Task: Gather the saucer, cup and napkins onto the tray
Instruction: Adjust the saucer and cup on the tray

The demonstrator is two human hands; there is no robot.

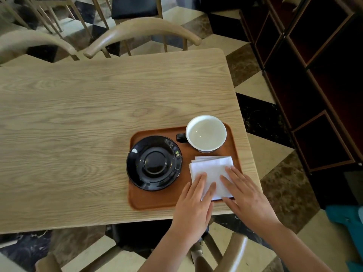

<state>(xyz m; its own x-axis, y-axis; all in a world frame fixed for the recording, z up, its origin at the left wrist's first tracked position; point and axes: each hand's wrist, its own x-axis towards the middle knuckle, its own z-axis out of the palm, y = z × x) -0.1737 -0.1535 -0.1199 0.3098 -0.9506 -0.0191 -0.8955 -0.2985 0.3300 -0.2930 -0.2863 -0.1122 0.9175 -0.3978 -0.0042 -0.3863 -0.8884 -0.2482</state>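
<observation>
An orange-brown tray (155, 201) lies at the near right corner of the wooden table. On its left part rests a black saucer (154, 162). At its far right stands a cup (205, 133), white inside, with a dark handle pointing left. A stack of white napkins (212, 167) lies on the tray's near right part. My left hand (194, 205) lies flat with its fingertips on the napkins' near left side. My right hand (247, 193) rests flat on their right side and near corner. Both hands have their fingers extended; the napkins' near edge is covered by them.
The light wooden table (78, 134) stretches to the left and far side. Wooden chairs (141, 34) stand beyond the far edge, and another chair (231, 250) is below me. A dark wooden shelf unit (314, 75) stands to the right across the tiled floor.
</observation>
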